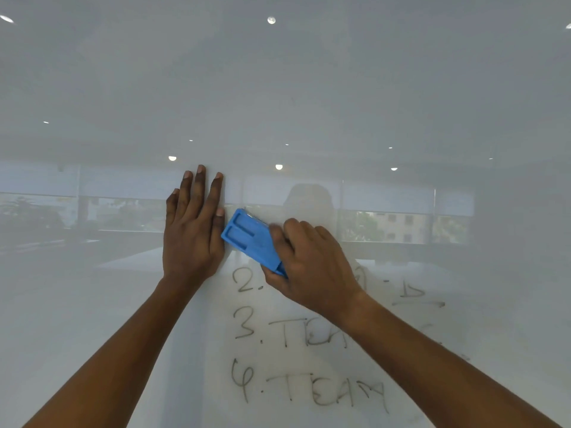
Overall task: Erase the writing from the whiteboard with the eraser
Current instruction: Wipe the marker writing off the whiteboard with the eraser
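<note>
A glossy whiteboard [309, 103] fills the view. My right hand [312, 264] grips a blue plastic eraser [247, 239] and presses it flat on the board, tilted up to the left, just above the line numbered 2. Beside the eraser, my left hand [193, 227] lies flat on the board with fingers spread, its thumb touching the eraser's upper left end. Dark handwritten lines [309, 390] numbered 2, 3 and 4 run below the hands; my right hand and forearm hide parts of lines 2 and 3.
The board's upper part and left side carry no writing. Its shiny surface reflects ceiling lights, windows and a room behind me. Faint smeared marks [414, 295] sit to the right of my right hand.
</note>
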The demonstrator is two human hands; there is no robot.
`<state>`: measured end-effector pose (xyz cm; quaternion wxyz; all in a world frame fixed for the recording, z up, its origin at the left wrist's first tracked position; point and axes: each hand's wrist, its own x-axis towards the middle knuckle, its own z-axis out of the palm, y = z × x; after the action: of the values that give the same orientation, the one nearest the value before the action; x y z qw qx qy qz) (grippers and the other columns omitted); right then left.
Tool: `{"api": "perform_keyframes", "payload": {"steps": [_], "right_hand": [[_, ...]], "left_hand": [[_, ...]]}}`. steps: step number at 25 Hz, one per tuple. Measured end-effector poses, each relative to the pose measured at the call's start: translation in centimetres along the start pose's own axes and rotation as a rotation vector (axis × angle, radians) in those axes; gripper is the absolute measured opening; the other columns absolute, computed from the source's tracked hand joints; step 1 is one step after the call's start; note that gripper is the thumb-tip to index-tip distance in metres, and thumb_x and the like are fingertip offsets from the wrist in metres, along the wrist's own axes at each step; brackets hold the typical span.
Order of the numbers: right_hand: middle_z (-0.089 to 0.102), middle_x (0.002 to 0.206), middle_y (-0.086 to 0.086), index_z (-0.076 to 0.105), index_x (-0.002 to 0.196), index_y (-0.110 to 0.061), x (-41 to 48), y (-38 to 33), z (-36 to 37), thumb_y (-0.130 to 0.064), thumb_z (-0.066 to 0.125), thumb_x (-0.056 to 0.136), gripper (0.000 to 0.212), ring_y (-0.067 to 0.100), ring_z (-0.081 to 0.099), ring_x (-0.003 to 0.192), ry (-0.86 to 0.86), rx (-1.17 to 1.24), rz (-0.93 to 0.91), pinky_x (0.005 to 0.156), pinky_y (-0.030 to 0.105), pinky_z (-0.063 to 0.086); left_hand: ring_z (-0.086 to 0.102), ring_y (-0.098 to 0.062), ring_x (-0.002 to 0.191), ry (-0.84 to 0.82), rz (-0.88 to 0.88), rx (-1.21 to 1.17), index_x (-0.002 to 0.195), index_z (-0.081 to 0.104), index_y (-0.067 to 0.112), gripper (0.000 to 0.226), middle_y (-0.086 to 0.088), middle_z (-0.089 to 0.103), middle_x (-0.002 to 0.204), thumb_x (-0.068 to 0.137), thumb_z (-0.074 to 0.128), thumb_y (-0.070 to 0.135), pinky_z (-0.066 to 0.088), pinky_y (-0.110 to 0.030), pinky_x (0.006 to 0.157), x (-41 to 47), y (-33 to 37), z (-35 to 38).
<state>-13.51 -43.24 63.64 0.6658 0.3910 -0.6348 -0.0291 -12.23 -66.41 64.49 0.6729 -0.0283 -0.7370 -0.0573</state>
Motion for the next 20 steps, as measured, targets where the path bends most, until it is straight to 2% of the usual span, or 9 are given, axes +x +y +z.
{"api": "perform_keyframes", "payload": {"steps": [2,6,7,9,11,15,20], "right_hand": [[0.055,0.094,0.010,0.063,0.119,-0.001,1.2,1.9,-0.3,-0.043,0.067,0.088,0.052,0.023,0.054,0.074,0.032,-0.044,0.050,0.058,0.032,0.039],[0.052,0.090,0.012,0.063,0.111,0.001,5.0,5.0,-1.8,-0.038,0.075,0.083,0.049,0.024,0.052,0.069,0.227,-0.066,0.550,0.053,0.034,0.046],[0.052,0.091,0.012,0.063,0.110,0.000,5.2,4.3,-1.6,-0.038,0.075,0.083,0.048,0.023,0.052,0.069,0.235,-0.051,0.581,0.053,0.033,0.045],[0.053,0.092,0.010,0.064,0.112,-0.001,4.4,2.2,-0.7,-0.038,0.072,0.085,0.047,0.020,0.051,0.071,0.172,-0.017,0.431,0.054,0.030,0.042],[0.054,0.093,0.009,0.064,0.117,-0.002,3.4,1.2,-0.2,-0.039,0.071,0.087,0.049,0.019,0.052,0.073,0.107,-0.013,0.294,0.055,0.030,0.045],[0.054,0.093,0.009,0.063,0.119,-0.004,3.2,1.6,0.0,-0.043,0.070,0.088,0.050,0.018,0.052,0.075,0.110,-0.031,0.291,0.057,0.029,0.045],[0.051,0.091,0.008,0.062,0.118,-0.004,3.1,1.3,0.3,-0.040,0.068,0.088,0.048,0.020,0.050,0.073,0.118,-0.051,0.312,0.057,0.032,0.045]], "left_hand": [[0.004,-0.020,0.164,0.009,-0.005,0.007,0.167,0.022,0.022,0.058,-0.003,0.013,0.176,0.110,0.024,0.031,0.001,-0.035,0.132,0.0,0.1,-0.1],[0.007,-0.023,0.164,0.021,-0.007,0.013,0.167,0.024,0.021,0.057,-0.005,0.015,0.176,0.110,0.026,0.029,0.004,-0.039,0.133,-0.1,0.3,0.0],[0.006,-0.023,0.164,0.018,-0.007,0.012,0.167,0.024,0.021,0.057,-0.004,0.015,0.176,0.110,0.025,0.030,0.004,-0.039,0.133,-0.1,0.3,0.0],[0.006,-0.022,0.164,0.012,-0.013,0.002,0.167,0.024,0.021,0.057,-0.004,0.015,0.176,0.110,0.025,0.030,0.003,-0.038,0.133,0.0,0.4,-0.1],[0.005,-0.020,0.164,0.001,-0.018,-0.005,0.167,0.023,0.022,0.057,-0.003,0.014,0.176,0.110,0.025,0.030,0.002,-0.037,0.133,0.0,0.4,-0.2],[0.000,-0.019,0.164,-0.035,-0.003,-0.006,0.168,0.018,0.024,0.059,-0.001,0.009,0.177,0.111,0.023,0.036,0.001,-0.038,0.132,0.1,0.1,-0.8],[0.002,-0.025,0.164,0.042,-0.030,0.086,0.168,0.021,0.023,0.061,-0.006,0.008,0.177,0.110,0.028,0.040,0.005,-0.048,0.131,0.6,-2.5,-2.4]]}}
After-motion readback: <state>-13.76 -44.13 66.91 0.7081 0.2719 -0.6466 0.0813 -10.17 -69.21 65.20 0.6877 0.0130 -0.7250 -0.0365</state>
